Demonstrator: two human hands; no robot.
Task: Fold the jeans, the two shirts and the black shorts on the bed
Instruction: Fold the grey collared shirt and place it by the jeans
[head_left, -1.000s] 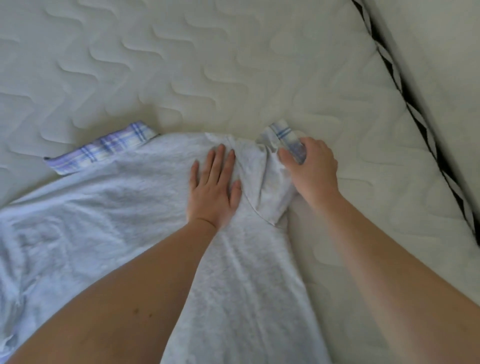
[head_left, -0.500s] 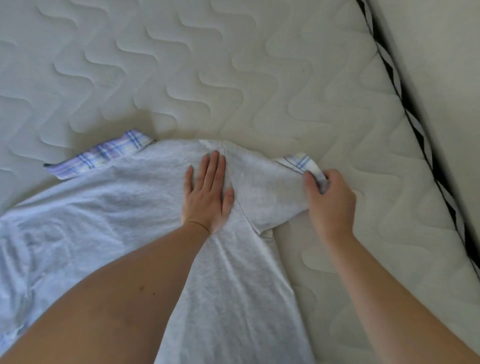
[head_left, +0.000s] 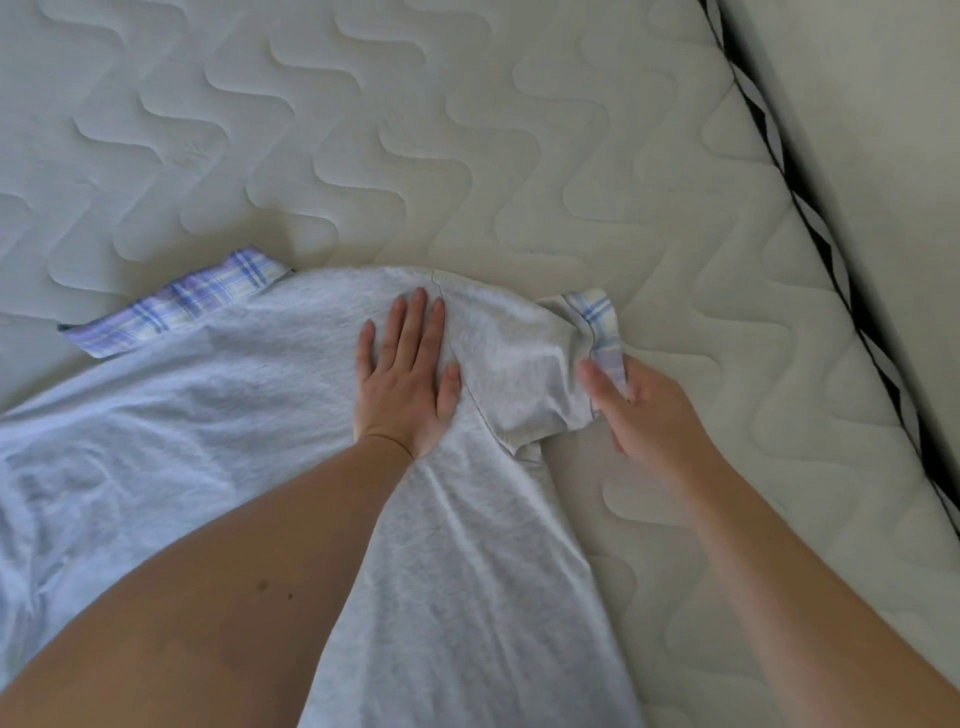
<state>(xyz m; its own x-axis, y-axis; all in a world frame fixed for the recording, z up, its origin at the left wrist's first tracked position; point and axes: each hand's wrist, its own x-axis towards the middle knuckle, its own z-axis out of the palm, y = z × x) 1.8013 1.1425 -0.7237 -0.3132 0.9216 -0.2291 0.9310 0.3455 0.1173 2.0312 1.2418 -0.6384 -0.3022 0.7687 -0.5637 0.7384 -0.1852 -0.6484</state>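
Note:
A light grey shirt with blue plaid trim lies spread on the bed, its body running toward me. My left hand presses flat on the shirt near the shoulder seam, fingers straight. My right hand pinches the plaid cuff of the right sleeve, which is drawn out to the right of the shirt body. A second plaid edge shows at the far left of the shirt. The jeans, the other shirt and the black shorts are out of view.
The quilted white mattress fills the far and right side of the view. Its edge, with black and white piping, runs diagonally at the right beside a pale wall.
My right hand has pulled the plaid-cuffed sleeve outward to the right and toward me, spreading it flatter. My left hand has stayed pressed on the shirt.

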